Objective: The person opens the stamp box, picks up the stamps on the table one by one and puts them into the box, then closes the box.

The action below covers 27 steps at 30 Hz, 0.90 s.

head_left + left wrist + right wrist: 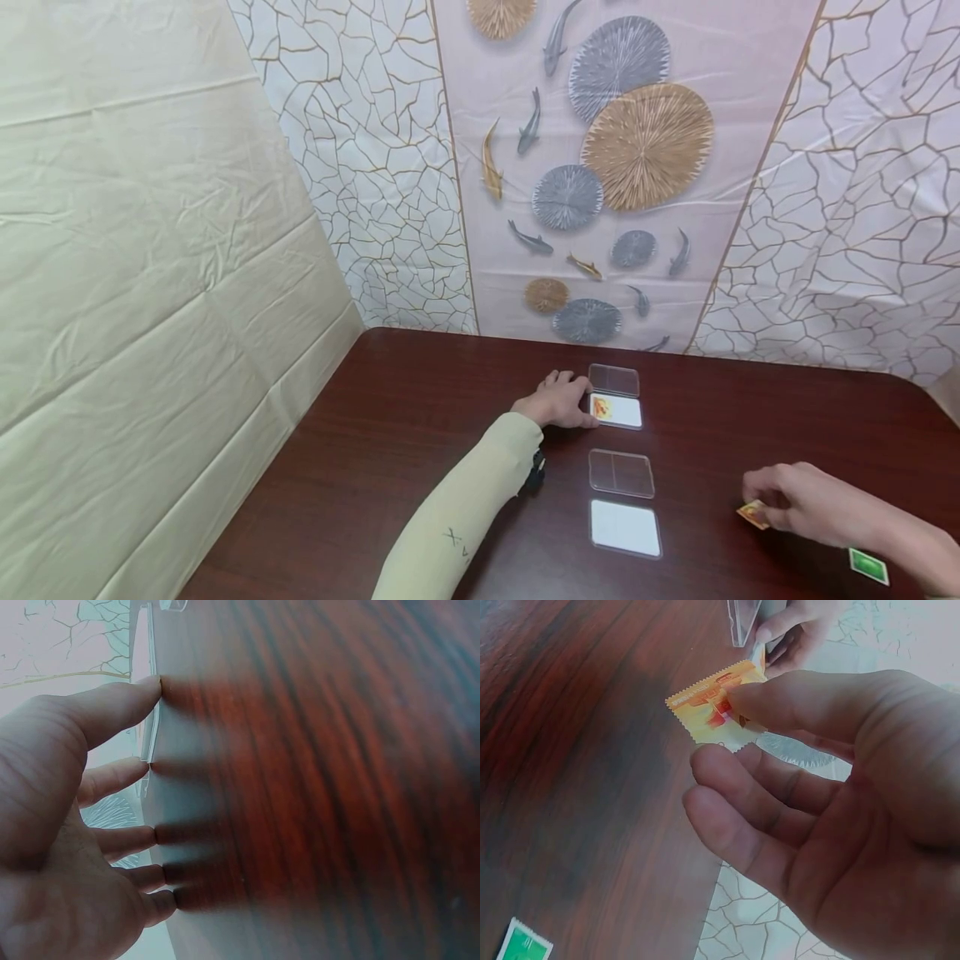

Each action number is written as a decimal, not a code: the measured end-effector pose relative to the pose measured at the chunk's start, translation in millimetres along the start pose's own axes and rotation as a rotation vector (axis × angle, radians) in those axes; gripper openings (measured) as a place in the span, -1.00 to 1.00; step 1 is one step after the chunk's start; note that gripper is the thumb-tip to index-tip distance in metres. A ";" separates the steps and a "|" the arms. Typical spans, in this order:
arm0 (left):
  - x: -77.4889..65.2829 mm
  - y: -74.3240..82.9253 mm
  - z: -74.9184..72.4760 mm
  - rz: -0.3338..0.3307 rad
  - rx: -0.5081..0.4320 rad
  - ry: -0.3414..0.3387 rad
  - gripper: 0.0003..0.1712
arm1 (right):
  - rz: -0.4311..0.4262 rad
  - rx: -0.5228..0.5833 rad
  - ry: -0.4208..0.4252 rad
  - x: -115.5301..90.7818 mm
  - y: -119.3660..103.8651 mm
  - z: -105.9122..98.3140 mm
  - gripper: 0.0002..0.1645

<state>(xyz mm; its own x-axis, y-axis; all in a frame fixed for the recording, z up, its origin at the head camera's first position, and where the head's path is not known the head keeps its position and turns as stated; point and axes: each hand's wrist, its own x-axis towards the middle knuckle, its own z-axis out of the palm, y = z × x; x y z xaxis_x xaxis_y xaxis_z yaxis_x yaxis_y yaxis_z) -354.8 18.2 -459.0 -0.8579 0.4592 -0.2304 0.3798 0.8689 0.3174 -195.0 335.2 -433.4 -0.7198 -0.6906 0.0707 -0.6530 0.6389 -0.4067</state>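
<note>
brown table (360,442): right hand (806,502), near right, fingers pinching orange stamp (751,514), left of green stamp (869,567); left hand (557,402), fingers spread apart, touching left edge of far clear case (628,412).

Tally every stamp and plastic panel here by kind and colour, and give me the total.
Orange stamps: 2
Green stamp: 1
Clear panels: 2
White panels: 2
Total: 7
</note>
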 end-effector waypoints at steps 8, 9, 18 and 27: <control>-2.0 0.8 0.9 -0.002 0.007 0.002 -0.34 | 0.064 -0.014 0.030 12.3 -7.4 -0.2 -0.65; -2.3 1.0 0.7 -0.002 0.013 0.005 -0.33 | 0.079 -0.013 0.027 14.3 -8.3 -0.5 -0.66; -1.8 1.3 1.1 -0.002 0.030 0.019 -0.31 | 0.162 -0.010 0.028 30.2 -14.9 -1.2 -0.75; -0.7 1.3 -1.1 0.000 0.036 0.023 -0.31 | 0.160 -0.015 0.063 48.0 -20.9 -4.4 -0.77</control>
<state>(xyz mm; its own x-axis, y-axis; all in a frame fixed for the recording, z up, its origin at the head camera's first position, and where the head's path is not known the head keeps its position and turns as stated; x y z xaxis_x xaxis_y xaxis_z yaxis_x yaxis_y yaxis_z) -354.0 18.8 -457.5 -0.8654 0.4552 -0.2093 0.3917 0.8752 0.2839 -216.9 290.2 -417.4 -0.8280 -0.5571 0.0627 -0.5315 0.7444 -0.4041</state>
